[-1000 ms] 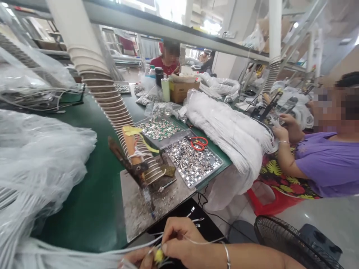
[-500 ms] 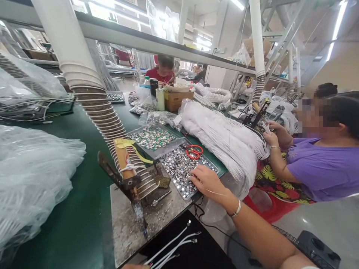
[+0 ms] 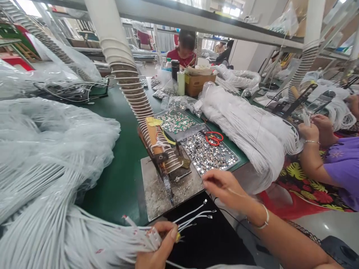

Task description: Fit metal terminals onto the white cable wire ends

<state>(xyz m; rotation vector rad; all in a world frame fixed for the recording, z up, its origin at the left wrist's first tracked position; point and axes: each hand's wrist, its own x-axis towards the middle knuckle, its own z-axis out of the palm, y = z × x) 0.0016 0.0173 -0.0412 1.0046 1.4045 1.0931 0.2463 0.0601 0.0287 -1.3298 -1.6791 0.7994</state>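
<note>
The left hand (image 3: 157,246) pinched a cluster of white cables (image 3: 92,231) between thumb and fingers, a yellow bit (image 3: 178,237) beside the thumb. The right hand (image 3: 226,188) was bent, thumb and fingertips drawn close; whether they held anything could not be told. Metal-tipped cables (image 3: 190,212) reached past the left fingers over a black surface (image 3: 213,239), below the near edge of the green worktop (image 3: 105,200). At that edge lay a stained board (image 3: 154,194), with a wooden-handled iron (image 3: 153,136) slanting down over it. Right of the board, by the right hand, a tray (image 3: 237,158) held metal parts (image 3: 206,155) and a red-handled tool (image 3: 214,138). Beyond sat a bagged cable bundle (image 3: 244,123) and a co-worker's purple sleeve (image 3: 343,153).
</note>
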